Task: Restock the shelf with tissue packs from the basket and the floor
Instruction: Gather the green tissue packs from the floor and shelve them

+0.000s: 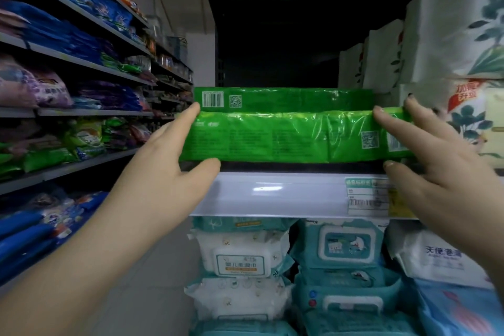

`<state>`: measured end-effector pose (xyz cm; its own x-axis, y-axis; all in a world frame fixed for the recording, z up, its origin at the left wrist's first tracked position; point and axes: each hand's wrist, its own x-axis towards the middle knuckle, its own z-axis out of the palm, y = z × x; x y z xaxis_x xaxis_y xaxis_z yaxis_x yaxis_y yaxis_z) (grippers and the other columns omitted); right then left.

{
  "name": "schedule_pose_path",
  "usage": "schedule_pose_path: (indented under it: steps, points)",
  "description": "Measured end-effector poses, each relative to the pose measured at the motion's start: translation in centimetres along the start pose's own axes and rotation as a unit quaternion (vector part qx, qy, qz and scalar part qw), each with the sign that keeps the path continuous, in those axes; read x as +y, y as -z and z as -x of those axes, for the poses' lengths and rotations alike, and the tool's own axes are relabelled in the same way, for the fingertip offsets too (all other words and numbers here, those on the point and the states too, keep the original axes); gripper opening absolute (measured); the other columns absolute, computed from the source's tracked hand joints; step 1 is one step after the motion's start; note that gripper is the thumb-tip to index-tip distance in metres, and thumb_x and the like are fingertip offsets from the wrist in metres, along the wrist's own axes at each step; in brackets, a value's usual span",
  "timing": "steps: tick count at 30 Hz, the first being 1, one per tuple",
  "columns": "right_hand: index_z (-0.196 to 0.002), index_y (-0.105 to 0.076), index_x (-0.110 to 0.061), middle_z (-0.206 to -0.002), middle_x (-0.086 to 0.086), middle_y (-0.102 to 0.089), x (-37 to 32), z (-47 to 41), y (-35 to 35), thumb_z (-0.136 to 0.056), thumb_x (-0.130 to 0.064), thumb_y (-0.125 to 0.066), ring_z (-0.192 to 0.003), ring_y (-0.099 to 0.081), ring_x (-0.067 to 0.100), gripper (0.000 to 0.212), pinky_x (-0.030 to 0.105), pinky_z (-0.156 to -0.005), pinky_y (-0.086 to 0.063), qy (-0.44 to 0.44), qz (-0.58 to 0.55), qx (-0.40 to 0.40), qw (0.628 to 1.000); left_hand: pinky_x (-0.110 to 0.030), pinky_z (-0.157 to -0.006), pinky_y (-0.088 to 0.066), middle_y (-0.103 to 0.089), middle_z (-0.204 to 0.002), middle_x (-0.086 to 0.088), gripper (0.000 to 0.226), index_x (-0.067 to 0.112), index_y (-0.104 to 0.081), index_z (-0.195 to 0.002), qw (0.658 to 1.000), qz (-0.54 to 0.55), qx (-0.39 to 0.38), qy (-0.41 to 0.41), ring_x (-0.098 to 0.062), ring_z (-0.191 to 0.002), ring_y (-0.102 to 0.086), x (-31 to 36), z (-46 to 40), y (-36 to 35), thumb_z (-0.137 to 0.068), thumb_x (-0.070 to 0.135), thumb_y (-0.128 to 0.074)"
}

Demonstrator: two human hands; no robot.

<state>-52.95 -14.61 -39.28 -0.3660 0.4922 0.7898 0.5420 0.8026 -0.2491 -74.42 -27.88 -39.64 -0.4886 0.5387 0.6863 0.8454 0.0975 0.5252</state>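
Dim shop aisle, dark at twelve o'clock, shelving down both sides.

Dead centre: long green tissue pack (294,136), lying flat and lengthwise just above the front edge of the white shelf (272,194), dark gap showing under it. Held at both ends. Second green pack (272,99) right behind it toward twelve o'clock, lying the same way, barcode and square code at its left end.

Left hand (174,161) at nine o'clock of the front pack: fingers along the top edge, thumb underneath, gripping the left end. Right hand (431,161) at three o'clock: fingers curled over the top right corner, thumb below, gripping that end. Both forearms bare, reaching up from the lower corners.

Price tag (368,195) on the shelf lip at four o'clock of the pack, partly behind the right thumb.

Below the shelf, toward six o'clock: stacked wet wipe packs, white ones (242,259) on the left, teal ones (346,251) in the middle, a white pack with blue lettering (441,256) on the right.

Toward two o'clock: tall white tissue bundles (458,35) with a flower print, standing on the same shelf beside the green packs.

Toward nine and ten o'clock: grey shelves (81,63) across the aisle, loaded with blue, purple and green bags (54,35), too blurred to read.
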Motion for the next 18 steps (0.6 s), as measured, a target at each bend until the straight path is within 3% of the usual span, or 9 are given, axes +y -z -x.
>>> schedule_pose_path:
  steps: [2, 3, 4, 11, 15, 18]
  points:
    - [-0.135, -0.029, -0.046, -0.155, -0.009, -0.016, 0.1, -0.1, -0.1, -0.089, -0.023, -0.047, -0.144, -0.006, 0.012, 0.054, 0.025, -0.107, -0.005, 0.007, -0.006, -0.001, 1.000, -0.016, -0.078, -0.032, -0.033, -0.150, 0.004, 0.068, 0.042, -0.020, -0.144, 1.000, 0.010, 0.001, -0.024, 0.025, -0.093, -0.041, -0.2, 0.0, -0.3, -0.086, 0.031, -0.053]
    - [-0.134, -0.032, -0.045, -0.154, -0.009, -0.019, 0.4, 0.0, -0.2, -0.084, -0.030, -0.042, -0.144, -0.007, 0.013, 0.054, 0.026, -0.107, -0.006, 0.011, -0.007, 0.007, 1.000, -0.016, -0.088, -0.027, -0.027, -0.151, 0.014, 0.067, 0.041, -0.020, -0.145, 0.999, 0.012, -0.001, -0.035, 0.016, -0.117, -0.033, -0.4, -0.1, -0.4, -0.086, 0.032, -0.052]
    - [-0.135, -0.035, -0.043, -0.153, -0.007, -0.022, 0.5, 0.1, -0.3, -0.077, -0.031, -0.036, -0.143, -0.009, 0.014, 0.059, 0.026, -0.106, -0.006, 0.011, -0.004, 0.010, 1.000, -0.016, -0.093, -0.023, -0.023, -0.150, 0.019, 0.067, 0.040, -0.019, -0.145, 0.999, 0.010, -0.004, -0.040, 0.007, -0.129, -0.025, -0.5, 0.0, -0.6, -0.086, 0.034, -0.052]
    - [-0.133, -0.049, -0.022, -0.148, 0.008, -0.035, 0.3, 0.7, -1.5, -0.071, -0.022, -0.038, -0.140, -0.021, 0.029, 0.063, 0.029, -0.103, -0.010, 0.005, 0.011, 0.071, 0.997, -0.019, -0.099, -0.020, -0.016, -0.152, 0.020, 0.069, 0.043, -0.013, -0.144, 0.998, 0.024, 0.011, -0.056, 0.010, -0.127, -0.015, -1.2, 0.6, -1.7, -0.086, 0.040, -0.050]
    - [-0.126, -0.055, -0.004, -0.140, 0.026, -0.041, 0.2, 0.7, -2.9, -0.071, -0.012, -0.046, -0.132, -0.029, 0.043, 0.057, 0.044, -0.105, -0.015, 0.019, 0.097, 0.129, 0.987, -0.020, -0.099, -0.019, -0.005, -0.155, 0.014, 0.073, 0.050, 0.006, -0.140, 0.998, -0.011, 0.020, -0.052, -0.005, -0.141, -0.008, -1.0, 1.4, -2.5, -0.083, 0.055, -0.039]
    - [-0.126, -0.054, 0.000, -0.144, 0.028, -0.033, -0.3, 0.8, -3.6, -0.070, -0.011, -0.048, -0.133, -0.020, 0.038, 0.057, 0.053, -0.107, -0.016, 0.014, 0.097, 0.160, 0.982, -0.028, -0.109, -0.017, 0.006, -0.154, 0.017, 0.070, 0.058, 0.021, -0.130, 0.996, -0.055, 0.023, -0.066, -0.007, -0.142, -0.001, -1.2, 1.9, -2.3, -0.080, 0.073, -0.026]
